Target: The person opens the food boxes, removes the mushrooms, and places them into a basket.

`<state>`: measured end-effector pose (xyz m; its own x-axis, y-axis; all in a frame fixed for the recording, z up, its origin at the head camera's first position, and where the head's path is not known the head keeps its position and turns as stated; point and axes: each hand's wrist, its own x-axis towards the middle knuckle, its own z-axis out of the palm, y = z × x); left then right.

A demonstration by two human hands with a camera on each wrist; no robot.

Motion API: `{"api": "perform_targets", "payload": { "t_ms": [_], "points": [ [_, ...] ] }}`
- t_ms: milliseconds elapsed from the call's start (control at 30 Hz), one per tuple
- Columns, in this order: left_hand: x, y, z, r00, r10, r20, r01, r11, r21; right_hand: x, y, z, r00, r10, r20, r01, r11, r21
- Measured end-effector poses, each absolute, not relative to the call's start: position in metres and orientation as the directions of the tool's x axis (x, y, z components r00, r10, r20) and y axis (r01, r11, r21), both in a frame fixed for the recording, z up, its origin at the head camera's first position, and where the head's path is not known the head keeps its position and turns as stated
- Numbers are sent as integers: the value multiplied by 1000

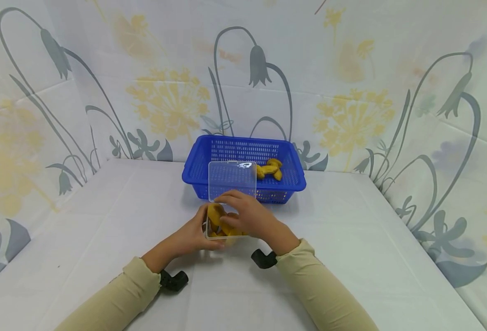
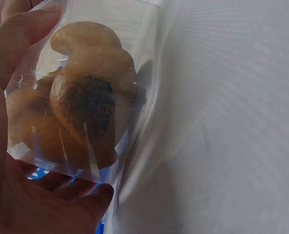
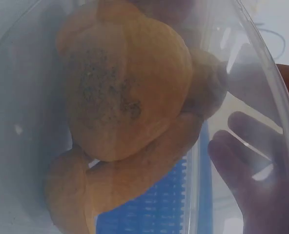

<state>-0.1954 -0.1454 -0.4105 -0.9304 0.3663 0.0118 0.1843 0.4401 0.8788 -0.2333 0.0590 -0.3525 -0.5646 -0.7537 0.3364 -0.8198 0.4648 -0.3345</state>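
Observation:
A clear plastic box (image 1: 229, 237) stands on the white cloth, its hinged clear lid (image 1: 232, 177) raised at the back. Inside are several yellow, rounded and curved pieces with dark blotches; one large blotched piece (image 3: 130, 87) shows through the wall in the right wrist view. My left hand (image 1: 193, 233) grips the box from its left side, thumb and fingers spread around the wall. From above the opening, my right hand (image 1: 247, 216) reaches in, thumb and fingers around a yellow piece (image 1: 215, 215) that leans at the box's back left.
Behind the box, a blue perforated basket (image 1: 297, 177) overlaps the raised lid in the head view. More yellow pieces (image 1: 270, 169) lie in its right part. Black wrist devices (image 1: 175, 281) sit at both sleeves. A flowered cloth (image 1: 351, 69) hangs behind and at both sides.

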Motion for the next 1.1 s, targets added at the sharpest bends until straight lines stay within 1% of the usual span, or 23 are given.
{"api": "perform_targets", "payload": {
  "t_ms": [167, 333, 500, 800, 1100],
  "points": [
    [-195, -145, -411, -924, 379, 37, 218, 446, 868, -234, 56, -355, -549, -770, 326, -832, 466, -301],
    [-195, -146, -412, -919, 388, 65, 250, 446, 859, -233, 54, -356, -551, -772, 317, -831, 472, -295],
    [-195, -146, -412, -917, 392, 72, 259, 450, 855, -232, 54, -355, -562, -771, 299, -824, 489, -286],
    [-195, -145, -411, -921, 387, 46, 240, 469, 850, -228, 52, -353, -619, -762, 190, -773, 549, -319],
    [-196, -145, -411, -921, 386, 51, 244, 468, 850, -229, 51, -353, -608, -772, 187, -779, 534, -329]
  ]
}}
